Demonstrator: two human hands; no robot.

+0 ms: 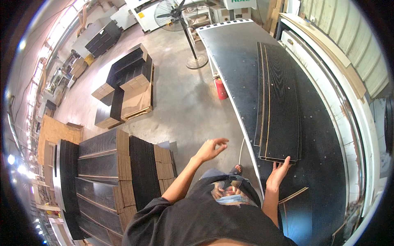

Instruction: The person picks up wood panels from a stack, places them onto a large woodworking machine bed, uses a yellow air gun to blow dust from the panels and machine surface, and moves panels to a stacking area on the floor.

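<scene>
Several long black wood-grain boards point(281, 106) lie stacked on a dark table point(230, 45) to my right, slightly out of line with one another. Two of them show pale stripes along the left side. My right hand point(279, 174) grips the near end of these boards, with one finger up at the top edge and the others at or below it. How many boards it holds is hidden. Over the floor, left of the table's edge, my left hand point(211, 150) hangs empty, its fingers loosely bent and apart.
High stacks of black boards point(98, 172) with brown edges stand close on my left. Beyond them is a pallet point(137, 111) with more stacks. A pedestal fan point(191, 41) and a red fire extinguisher point(221, 89) stand ahead. Another dark panel point(295, 217) lies at the table's near end.
</scene>
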